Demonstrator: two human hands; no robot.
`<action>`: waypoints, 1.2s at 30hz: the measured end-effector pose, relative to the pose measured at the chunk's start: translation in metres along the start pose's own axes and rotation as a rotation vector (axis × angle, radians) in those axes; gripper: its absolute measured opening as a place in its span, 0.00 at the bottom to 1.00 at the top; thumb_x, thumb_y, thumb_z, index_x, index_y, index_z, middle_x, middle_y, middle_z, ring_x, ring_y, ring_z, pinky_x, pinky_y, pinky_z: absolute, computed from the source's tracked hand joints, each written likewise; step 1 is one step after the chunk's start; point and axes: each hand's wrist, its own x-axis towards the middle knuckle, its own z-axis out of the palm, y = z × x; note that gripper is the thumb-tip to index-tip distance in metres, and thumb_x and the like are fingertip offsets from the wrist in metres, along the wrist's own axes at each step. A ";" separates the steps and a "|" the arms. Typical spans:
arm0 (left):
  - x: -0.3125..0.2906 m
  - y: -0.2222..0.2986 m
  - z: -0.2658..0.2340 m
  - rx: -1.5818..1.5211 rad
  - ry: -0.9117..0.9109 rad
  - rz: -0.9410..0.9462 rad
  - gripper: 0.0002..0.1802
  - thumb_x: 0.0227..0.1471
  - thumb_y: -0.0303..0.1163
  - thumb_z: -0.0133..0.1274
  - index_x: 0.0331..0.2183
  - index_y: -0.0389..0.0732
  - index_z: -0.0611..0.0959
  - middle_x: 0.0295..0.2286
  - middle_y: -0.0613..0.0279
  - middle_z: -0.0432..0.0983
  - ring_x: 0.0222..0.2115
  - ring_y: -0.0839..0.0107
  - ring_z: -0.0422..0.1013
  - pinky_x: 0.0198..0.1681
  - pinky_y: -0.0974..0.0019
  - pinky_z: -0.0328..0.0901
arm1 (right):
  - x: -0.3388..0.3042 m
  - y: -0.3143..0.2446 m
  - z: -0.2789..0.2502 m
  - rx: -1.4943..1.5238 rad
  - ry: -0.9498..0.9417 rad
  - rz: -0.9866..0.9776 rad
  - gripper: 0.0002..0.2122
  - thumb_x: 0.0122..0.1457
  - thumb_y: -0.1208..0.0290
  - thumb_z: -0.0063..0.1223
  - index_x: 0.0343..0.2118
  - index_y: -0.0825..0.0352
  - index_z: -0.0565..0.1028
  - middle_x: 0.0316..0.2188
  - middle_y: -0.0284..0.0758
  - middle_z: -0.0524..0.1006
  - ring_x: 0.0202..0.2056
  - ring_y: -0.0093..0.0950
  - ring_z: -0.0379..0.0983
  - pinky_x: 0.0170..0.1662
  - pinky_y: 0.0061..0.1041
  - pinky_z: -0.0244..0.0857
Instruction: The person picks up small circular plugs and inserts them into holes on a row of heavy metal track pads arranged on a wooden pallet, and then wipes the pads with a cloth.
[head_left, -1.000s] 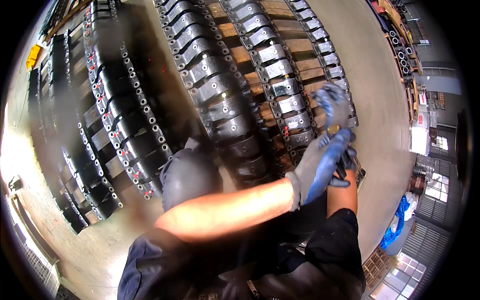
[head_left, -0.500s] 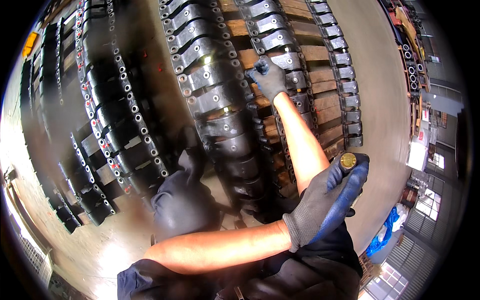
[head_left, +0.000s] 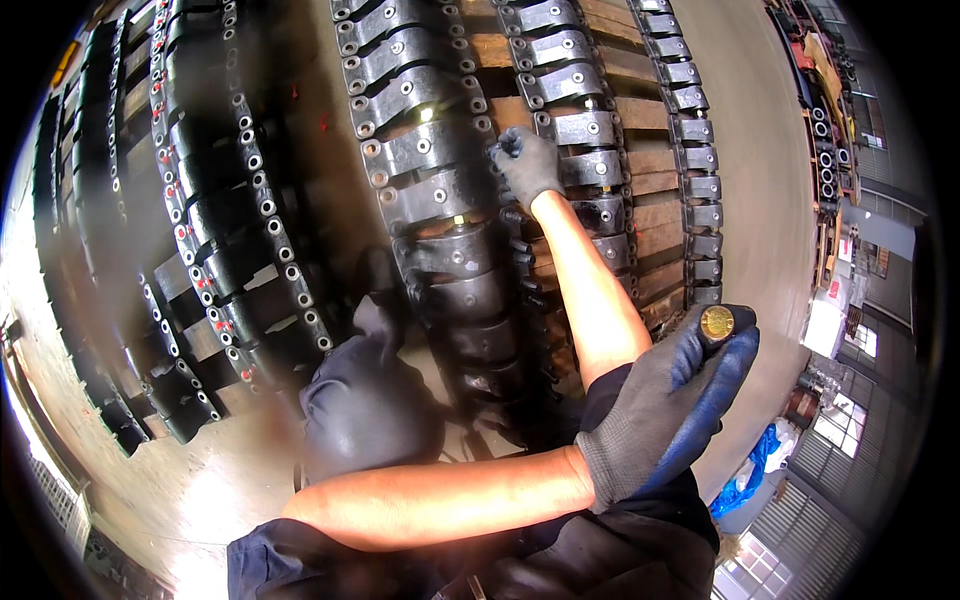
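My left hand (head_left: 660, 410), in a grey glove with a blue palm, reaches across from the lower left and is closed around a cylindrical piece with a round brass-coloured end (head_left: 717, 323). The glove hides the rest of that piece. My right hand (head_left: 528, 168), gloved too, stretches forward to the right edge of a black steel track chain (head_left: 437, 195). Its fingers are curled in at the row of link holes; whatever they may grip is hidden. Brass-coloured bits (head_left: 460, 222) show in gaps between the chain's plates.
Two more track chains (head_left: 590, 128) lie to the right on wooden pallets (head_left: 655, 160). Further chains with red marks (head_left: 200, 240) lie to the left. My dark-clothed knee (head_left: 370, 410) is beside the middle chain. Shelving and blue sheeting (head_left: 750, 475) stand at the far right.
My right hand has moved left, closer to the middle chain's edge, and its fingers have curled in more. My left hand has shifted slightly right, still gripping the brass-ended piece.
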 end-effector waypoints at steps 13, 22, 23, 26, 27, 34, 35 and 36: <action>0.002 0.004 -0.007 -0.125 -0.055 -0.074 0.22 0.70 0.38 0.49 0.59 0.39 0.71 0.38 0.71 0.71 0.34 0.83 0.67 0.36 0.77 0.66 | -0.006 -0.017 -0.012 0.015 -0.099 0.029 0.23 0.50 0.76 0.68 0.51 0.67 0.77 0.41 0.46 0.83 0.42 0.38 0.82 0.49 0.34 0.76; 0.010 0.000 -0.006 0.190 0.089 0.187 0.20 0.69 0.36 0.47 0.58 0.39 0.72 0.28 0.63 0.69 0.27 0.78 0.66 0.29 0.68 0.67 | -0.030 -0.033 -0.137 0.400 -0.004 0.092 0.20 0.62 0.65 0.64 0.54 0.66 0.76 0.38 0.35 0.80 0.37 0.25 0.78 0.46 0.25 0.74; 0.010 0.003 -0.011 0.361 0.112 0.247 0.19 0.69 0.35 0.46 0.57 0.38 0.72 0.28 0.61 0.69 0.27 0.77 0.67 0.30 0.65 0.68 | -0.041 -0.054 -0.162 0.509 -0.006 0.057 0.19 0.64 0.64 0.62 0.53 0.68 0.76 0.37 0.35 0.79 0.37 0.25 0.77 0.44 0.24 0.73; 0.010 0.010 -0.010 0.397 0.227 0.221 0.18 0.67 0.33 0.47 0.54 0.36 0.76 0.30 0.63 0.74 0.31 0.76 0.70 0.35 0.68 0.68 | -0.075 -0.085 -0.230 0.623 -0.066 -0.028 0.19 0.64 0.62 0.60 0.51 0.71 0.77 0.37 0.36 0.78 0.38 0.24 0.74 0.43 0.24 0.69; 0.012 0.011 -0.011 0.439 0.246 0.257 0.17 0.65 0.33 0.48 0.52 0.36 0.76 0.35 0.51 0.76 0.36 0.58 0.72 0.39 0.59 0.68 | -0.090 -0.100 -0.250 0.672 -0.140 -0.064 0.19 0.62 0.61 0.62 0.50 0.71 0.77 0.37 0.37 0.77 0.39 0.25 0.74 0.44 0.25 0.68; 0.015 0.005 -0.016 0.813 0.265 0.202 0.17 0.61 0.34 0.51 0.50 0.38 0.77 0.41 0.39 0.76 0.44 0.40 0.73 0.48 0.46 0.67 | -0.134 -0.151 -0.309 0.185 -0.413 -0.404 0.20 0.44 0.73 0.69 0.43 0.71 0.81 0.38 0.38 0.78 0.39 0.29 0.76 0.44 0.26 0.69; 0.015 0.003 -0.016 0.807 0.279 0.232 0.18 0.61 0.34 0.51 0.51 0.38 0.77 0.41 0.40 0.78 0.44 0.43 0.75 0.48 0.49 0.68 | -0.136 -0.156 -0.313 0.119 -0.438 -0.398 0.20 0.44 0.72 0.70 0.43 0.71 0.81 0.38 0.39 0.79 0.38 0.29 0.76 0.43 0.26 0.69; 0.015 0.001 -0.016 0.801 0.293 0.262 0.18 0.62 0.34 0.51 0.52 0.37 0.77 0.41 0.42 0.79 0.44 0.45 0.76 0.47 0.52 0.69 | -0.140 -0.160 -0.316 0.053 -0.462 -0.391 0.21 0.45 0.71 0.70 0.43 0.71 0.81 0.37 0.39 0.79 0.38 0.29 0.76 0.42 0.26 0.69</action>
